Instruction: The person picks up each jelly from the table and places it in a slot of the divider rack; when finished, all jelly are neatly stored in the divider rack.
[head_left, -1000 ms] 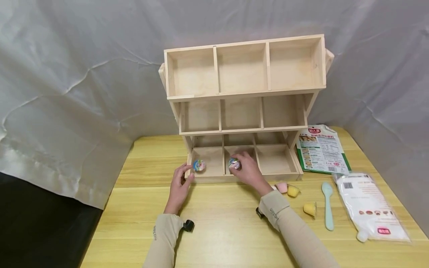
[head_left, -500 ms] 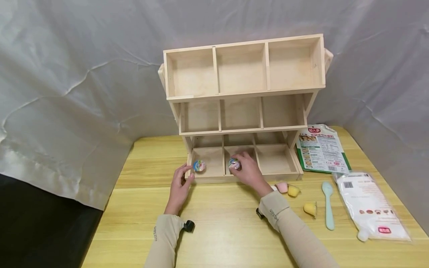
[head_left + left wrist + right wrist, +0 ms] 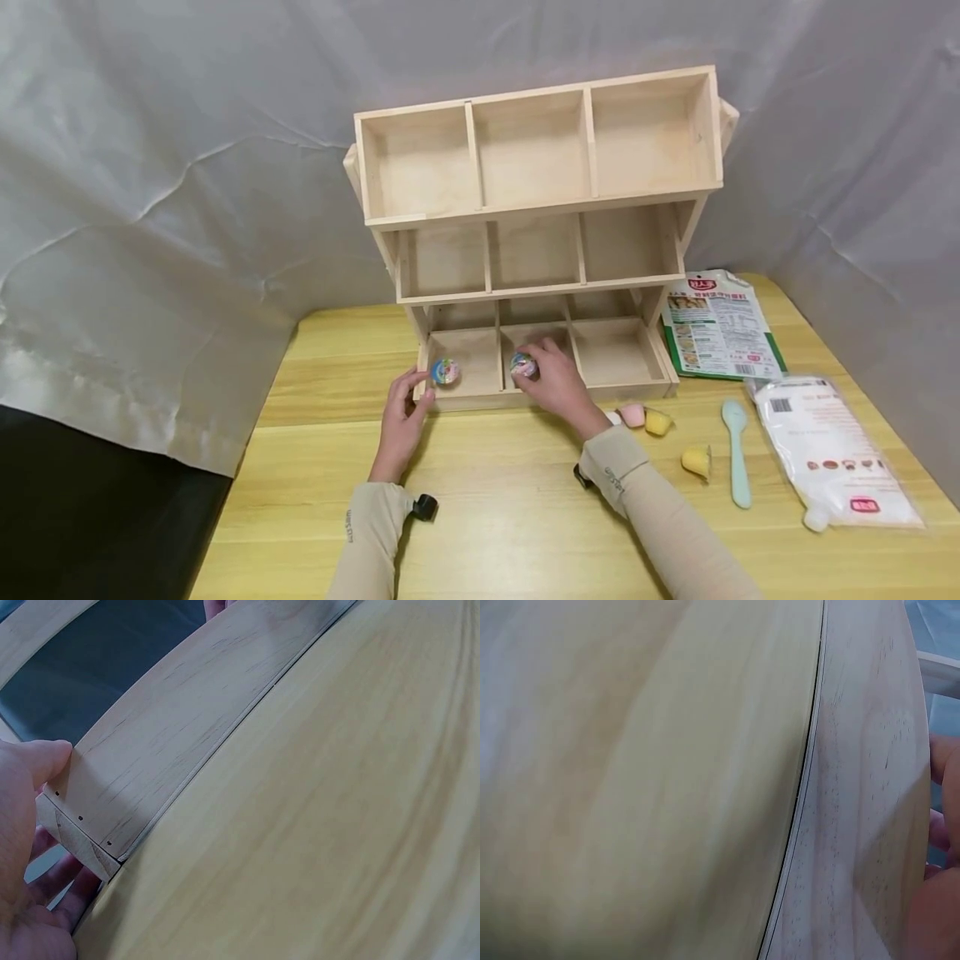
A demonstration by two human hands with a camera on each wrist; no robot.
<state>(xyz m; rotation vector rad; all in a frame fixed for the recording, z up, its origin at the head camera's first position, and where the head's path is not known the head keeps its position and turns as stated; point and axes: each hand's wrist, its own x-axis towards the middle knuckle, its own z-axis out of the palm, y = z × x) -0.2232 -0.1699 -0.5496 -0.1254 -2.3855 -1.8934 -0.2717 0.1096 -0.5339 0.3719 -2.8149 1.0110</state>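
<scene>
A three-tier wooden shelf (image 3: 470,402) with three compartments per tier stands at the back of the table. My left hand (image 3: 401,425) holds the front left corner of its bottom tier; in the left wrist view the thumb (image 3: 52,761) lies at the front board's top edge and the fingers along the side. A jelly cup with a colourful foil lid (image 3: 446,372) sits in the bottom left compartment, close to those fingertips. In the bottom middle compartment my right hand (image 3: 557,383) pinches a second jelly cup (image 3: 522,365), lid up. The front board hides most of that hand in the right wrist view.
Right of the right forearm lie a pink jelly cup (image 3: 633,415), two yellow ones (image 3: 658,422) and a pale green spoon (image 3: 737,454). Beyond them are a green-and-white food packet (image 3: 723,329) and a clear-wrapped white pouch (image 3: 832,454). Grey fabric (image 3: 187,208) hangs behind.
The head view has tilted slightly, shifting the shelf's top and the things at right. Both hands and the two jelly cups in the bottom tier keep their places.
</scene>
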